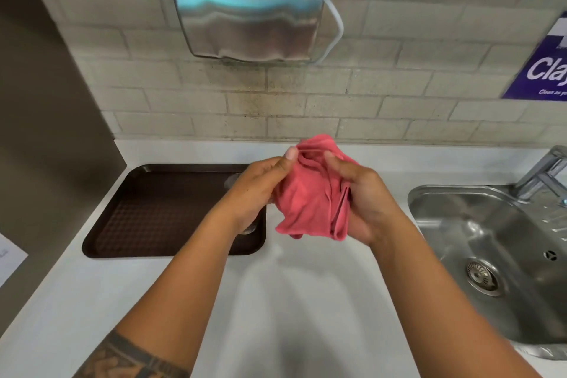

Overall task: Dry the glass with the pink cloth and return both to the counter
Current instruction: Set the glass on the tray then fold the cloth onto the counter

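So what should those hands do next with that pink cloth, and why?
Probably keep working the pink cloth around the glass, then lower both. Both hands grip the cloth above the white counter: left hand on one side, right hand on the other. Only slivers of glass show by the left hand, so how dry it is cannot be judged.
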